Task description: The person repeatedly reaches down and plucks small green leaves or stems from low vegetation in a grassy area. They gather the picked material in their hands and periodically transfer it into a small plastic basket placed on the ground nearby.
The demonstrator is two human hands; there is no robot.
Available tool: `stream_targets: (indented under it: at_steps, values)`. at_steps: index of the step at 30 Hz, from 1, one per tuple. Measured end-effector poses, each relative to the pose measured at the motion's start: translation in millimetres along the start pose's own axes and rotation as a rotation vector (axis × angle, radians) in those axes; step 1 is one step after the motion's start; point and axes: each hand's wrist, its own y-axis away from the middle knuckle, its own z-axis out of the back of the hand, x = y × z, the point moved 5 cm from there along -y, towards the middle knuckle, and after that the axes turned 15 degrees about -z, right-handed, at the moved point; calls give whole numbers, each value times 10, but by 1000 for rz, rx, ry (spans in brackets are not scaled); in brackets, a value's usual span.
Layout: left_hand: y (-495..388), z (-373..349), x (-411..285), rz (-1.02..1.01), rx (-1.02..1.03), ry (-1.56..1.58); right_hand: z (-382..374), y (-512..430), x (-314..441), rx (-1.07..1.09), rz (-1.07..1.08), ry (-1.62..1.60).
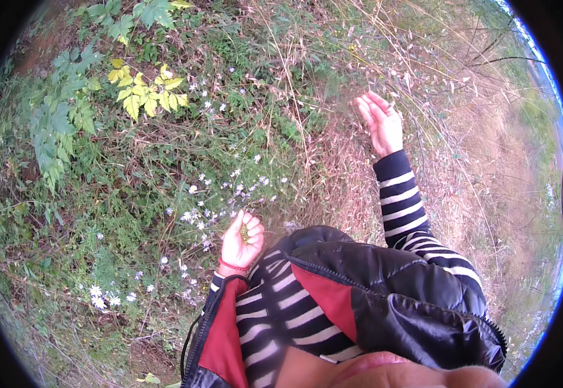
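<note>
My left hand [242, 242] is cupped palm up in front of my chest, its fingers curled around a small heap of yellow-green plant bits [244, 234]. Whether these are seeds, buds or small flowers is too small to tell. A red bead bracelet [234, 265] circles that wrist. Just beyond this hand grow small pale daisy-like flowers [239, 187]. Out to the right, my right hand [382, 123] reaches among thin dry stems [407, 80], palm turned up and fingers lightly bent close together. Anything pinched between its fingertips cannot be made out.
Dense green undergrowth [131, 194] covers the left side, with a yellow-leaved sprig [148, 92] and larger lobed green leaves [56, 116]. Dry brown grass [485, 140] spreads to the right. My open black jacket [383, 271] and striped sleeve [401, 199] fill the lower view.
</note>
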Motion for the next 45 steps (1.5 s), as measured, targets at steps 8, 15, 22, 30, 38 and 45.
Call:
stream_targets:
  at_steps: [8, 15, 22, 30, 38, 45]
  values:
    - [-111, -3, 116, -46, -89, -135, -1248, 1057, -755, 684, -144, 615]
    - [-114, 24, 63, -135, -90, -329, -1835, 1561, -1261, 1216, 319, 1124]
    - [-51, 31, -2, -25, -71, 46, -1329, -55, -130, 93, 691, 1043]
    - [-13, 130, -33, -102, -122, 52, -548, -2115, 338, -496, 863, 1555]
    - [-21, 205, -42, -135, -169, 30, -460, -2942, 604, -434, 726, 1706]
    - [-15, 243, -46, -160, -194, 59, -396, -3294, 390, -213, 573, 1962]
